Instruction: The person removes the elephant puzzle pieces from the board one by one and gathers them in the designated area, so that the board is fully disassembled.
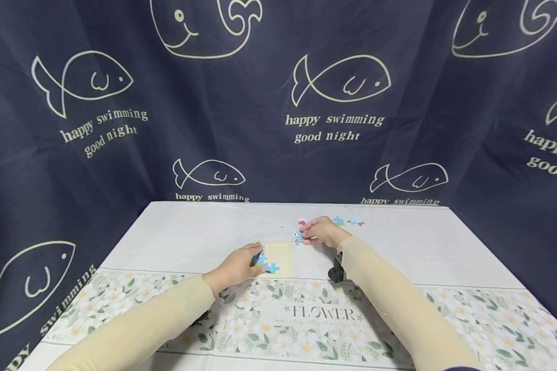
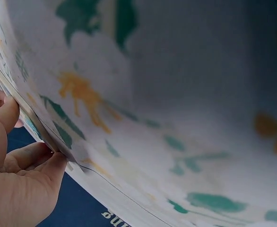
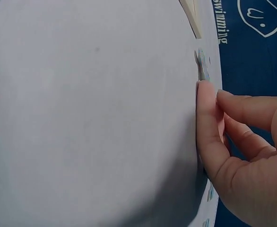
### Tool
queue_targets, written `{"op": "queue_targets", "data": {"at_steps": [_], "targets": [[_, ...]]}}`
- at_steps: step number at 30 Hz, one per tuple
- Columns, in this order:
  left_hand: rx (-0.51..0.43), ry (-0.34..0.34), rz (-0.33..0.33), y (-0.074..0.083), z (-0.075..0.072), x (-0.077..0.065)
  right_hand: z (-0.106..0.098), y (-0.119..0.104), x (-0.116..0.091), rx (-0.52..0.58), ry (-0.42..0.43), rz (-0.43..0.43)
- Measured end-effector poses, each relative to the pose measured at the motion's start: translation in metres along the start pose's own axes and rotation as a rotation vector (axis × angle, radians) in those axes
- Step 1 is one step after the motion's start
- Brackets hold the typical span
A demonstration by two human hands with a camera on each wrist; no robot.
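Note:
A pale yellow puzzle tray [image 1: 285, 260] lies on the table with several joined blue and green puzzle pieces [image 1: 271, 268] along its left side. My left hand [image 1: 235, 265] grips the tray's left side, and in the left wrist view its fingertips are right at the tray's edge [image 2: 32, 113]. Beyond the tray's far right corner, my right hand [image 1: 322, 232] pinches a light blue puzzle piece [image 1: 298, 237] with a round eye-like mark. Its fingers cover part of this piece; in the right wrist view the piece [image 3: 202, 64] projects past the fingertips.
A pink-red puzzle piece [image 1: 302, 222] lies just beyond my right fingertips. Farther right are a green and blue piece [image 1: 338, 220] and a blue and red one [image 1: 355, 222]. A dark fish-print curtain [image 1: 278, 154] hangs behind the white table [image 1: 190, 232].

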State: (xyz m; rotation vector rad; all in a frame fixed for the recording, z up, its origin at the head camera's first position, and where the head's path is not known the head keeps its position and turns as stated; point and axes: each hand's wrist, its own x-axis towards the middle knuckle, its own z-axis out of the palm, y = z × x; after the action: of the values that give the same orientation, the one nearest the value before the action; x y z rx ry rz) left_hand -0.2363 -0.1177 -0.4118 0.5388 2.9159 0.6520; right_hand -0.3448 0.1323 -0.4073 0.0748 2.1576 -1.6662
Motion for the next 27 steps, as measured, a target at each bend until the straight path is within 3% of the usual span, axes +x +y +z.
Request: {"op": "queue_targets", "data": {"at_steps": [27], "targets": [[0.0, -0.002, 0.003, -0.0015, 0.0006, -0.0002, -0.0013, 0.0072, 0.0012, 0.124, 0.004, -0.034]]}}
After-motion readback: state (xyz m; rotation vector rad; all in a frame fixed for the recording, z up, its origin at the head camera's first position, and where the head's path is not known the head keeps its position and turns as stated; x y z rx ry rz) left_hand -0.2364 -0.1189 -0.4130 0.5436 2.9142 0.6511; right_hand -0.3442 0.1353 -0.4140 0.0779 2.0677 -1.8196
